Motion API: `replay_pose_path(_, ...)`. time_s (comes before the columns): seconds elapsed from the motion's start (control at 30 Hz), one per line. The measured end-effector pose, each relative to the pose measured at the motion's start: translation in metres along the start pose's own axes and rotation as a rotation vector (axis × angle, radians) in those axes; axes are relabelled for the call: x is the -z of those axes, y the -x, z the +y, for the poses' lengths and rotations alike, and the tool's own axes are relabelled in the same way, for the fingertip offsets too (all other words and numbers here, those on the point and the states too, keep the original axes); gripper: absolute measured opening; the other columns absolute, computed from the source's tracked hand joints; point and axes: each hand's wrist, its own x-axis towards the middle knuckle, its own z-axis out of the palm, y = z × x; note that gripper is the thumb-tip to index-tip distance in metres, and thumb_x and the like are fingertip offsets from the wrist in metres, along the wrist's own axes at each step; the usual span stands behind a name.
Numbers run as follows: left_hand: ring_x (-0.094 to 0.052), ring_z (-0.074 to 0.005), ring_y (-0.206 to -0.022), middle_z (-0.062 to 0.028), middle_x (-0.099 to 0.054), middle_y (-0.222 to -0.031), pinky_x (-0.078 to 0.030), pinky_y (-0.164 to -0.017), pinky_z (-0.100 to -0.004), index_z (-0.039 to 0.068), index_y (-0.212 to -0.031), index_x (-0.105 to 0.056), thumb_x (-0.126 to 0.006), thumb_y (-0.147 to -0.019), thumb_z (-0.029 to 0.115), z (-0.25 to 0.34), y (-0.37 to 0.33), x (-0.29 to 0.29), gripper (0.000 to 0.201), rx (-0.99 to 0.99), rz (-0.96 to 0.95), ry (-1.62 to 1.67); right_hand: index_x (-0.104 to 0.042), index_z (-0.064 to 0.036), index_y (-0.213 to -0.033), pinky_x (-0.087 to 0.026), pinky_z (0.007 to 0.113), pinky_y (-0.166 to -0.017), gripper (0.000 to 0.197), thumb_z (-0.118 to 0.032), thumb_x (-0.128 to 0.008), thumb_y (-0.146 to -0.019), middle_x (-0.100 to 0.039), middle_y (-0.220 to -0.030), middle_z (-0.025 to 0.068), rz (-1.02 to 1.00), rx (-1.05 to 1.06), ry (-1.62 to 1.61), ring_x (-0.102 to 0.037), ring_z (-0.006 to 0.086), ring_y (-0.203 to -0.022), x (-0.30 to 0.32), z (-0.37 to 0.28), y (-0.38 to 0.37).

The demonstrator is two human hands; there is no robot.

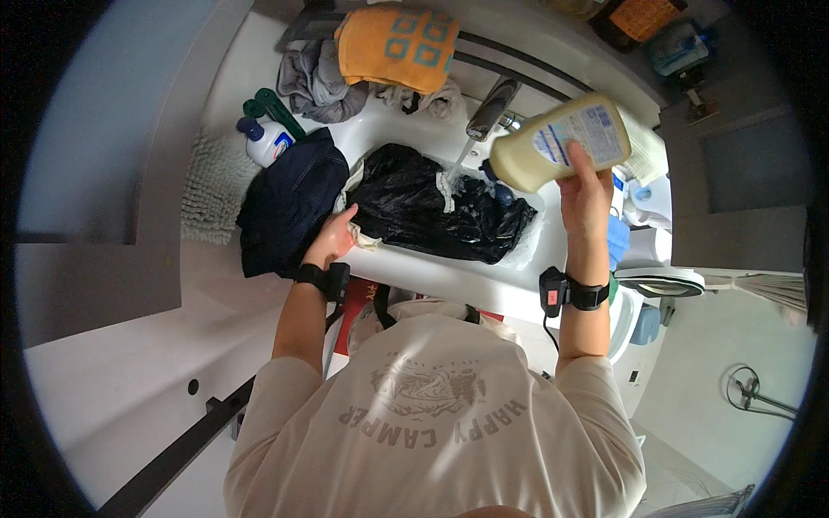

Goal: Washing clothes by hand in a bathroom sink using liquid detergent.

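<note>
- Fingers of right hand [584, 200] wrapped around a cream detergent bottle [563, 142], tipped spout-down over the sink [484, 281].
- Left hand [332, 238] rests on the left edge of the black garment [432, 207]; fingers curled, looks like a loose pinch on the fabric, but hard to confirm at this angle.
- Black garment sits in the basin, wet and glossy, directly under the tap [492, 108]. Water is running onto it.
- Dark blue garment [289, 203] draped on the sink's left rim, looks dry.
- Progress, my read: soaking started, soap going on or about to. No suds visible. Scrubbing, rinsing and the blue piece all left.
- Nearby: blue-and-white pump bottle [266, 141], orange towel [397, 45] behind the tap.
</note>
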Motion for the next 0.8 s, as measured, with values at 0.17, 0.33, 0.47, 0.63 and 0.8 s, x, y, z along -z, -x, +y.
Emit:
replay_pose_path(0.17,-0.054,-0.0217,-0.096,-0.0128,-0.053,-0.11,-0.044,-0.081,-0.0332,-0.004,-0.11,-0.047,-0.058,-0.082,0.017,0.001,0.007,-0.013,0.037,-0.062,-0.068,-0.053,-0.049,-0.0026,-0.109,-0.05,0.035,-0.079,0.033,-0.021,-0.056,-0.083,-0.057,-0.102,0.0132,0.174,-0.493,-0.452,-0.057,0.0246,-0.094,0.098,0.043,-0.008)
replay_pose_path(0.33,-0.057,-0.021,-0.083,-0.0122,-0.056,-0.096,-0.049,-0.07,-0.0349,-0.002,-0.097,-0.052,-0.066,-0.075,0.012,0.0,0.017,-0.028,0.03,-0.017,-0.003,-0.071,-0.052,0.0062,-0.099,-0.054,0.037,-0.072,0.035,-0.021,-0.06,-0.079,-0.057,-0.095,0.0207,0.484,-0.62,-0.854,-0.058,0.0331,-0.087,0.175,0.087,-0.031)
replay_pose_path(0.47,-0.056,-0.0229,-0.085,-0.0166,-0.055,-0.098,-0.046,-0.072,-0.0348,-0.009,-0.101,-0.051,-0.069,-0.071,0.015,-0.007,0.025,-0.05,0.043,0.039,0.123,-0.235,-0.051,0.0071,-0.1,-0.055,0.035,-0.071,0.038,-0.019,-0.063,-0.074,-0.056,-0.093,0.0225,0.528,-0.662,-1.212,-0.058,0.0328,-0.085,0.227,0.105,-0.058)
replay_pose_path(0.63,-0.037,-0.0305,-0.115,-0.029,-0.034,-0.125,-0.034,-0.091,-0.0374,-0.018,-0.121,-0.025,-0.073,-0.063,0.03,-0.008,0.029,-0.064,0.089,0.089,0.207,-0.877,-0.056,0.0051,-0.089,-0.057,0.032,-0.065,0.035,-0.017,-0.068,-0.065,-0.055,-0.089,0.0186,0.581,-0.814,-1.613,-0.058,0.0285,-0.08,0.23,0.1,-0.09)
replay_pose_path(0.8,-0.032,-0.0319,-0.121,-0.0275,-0.026,-0.133,-0.028,-0.096,-0.033,-0.01,-0.126,-0.03,-0.068,-0.067,0.028,0.002,0.028,-0.094,0.08,0.13,0.114,-1.307,-0.05,0.0029,-0.105,-0.052,0.042,-0.077,0.051,-0.043,-0.037,-0.087,-0.055,-0.095,0.0196,0.565,-0.37,-1.314,-0.056,0.0323,-0.087,0.262,0.124,-0.104)
